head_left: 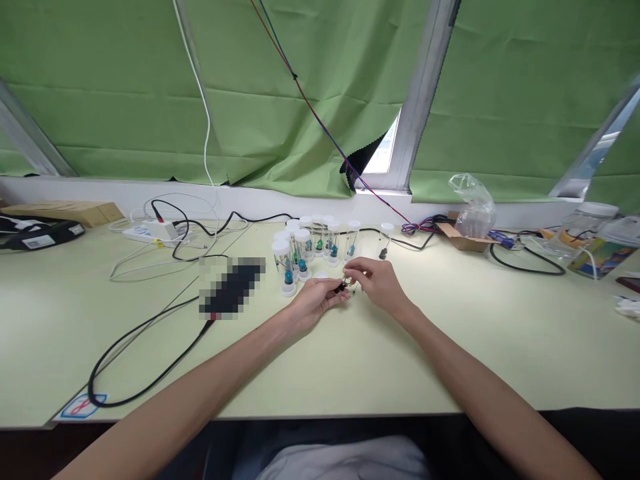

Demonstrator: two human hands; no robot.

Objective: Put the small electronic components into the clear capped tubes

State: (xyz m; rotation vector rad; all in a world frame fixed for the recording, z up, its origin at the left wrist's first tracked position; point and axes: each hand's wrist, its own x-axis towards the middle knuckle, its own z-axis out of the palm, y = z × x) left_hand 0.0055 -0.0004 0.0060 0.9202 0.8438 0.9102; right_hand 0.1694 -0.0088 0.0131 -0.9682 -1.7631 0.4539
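The left hand (316, 301) lies palm-up on the pale green table (450, 347), its fingers curled around a small dark part (342, 287) pinched at their tips; the right hand (376, 279) meets it from the other side, thumb and forefinger closed on the same piece or on a thin pin sticking out of it, too small to tell which. Just behind the hands stands a tight cluster of clear vials with white caps (305, 250), each upright and holding a small blue or green item, and one more vial (385, 239) stands a little apart to the right. A black cable (150, 330) loops across the table to the left, near a white power strip (150, 232). The likely trouble is the part slipping from so slight a pinch and rolling off, or a wrist nudging the closest vials, which stand packed enough to topple one another.
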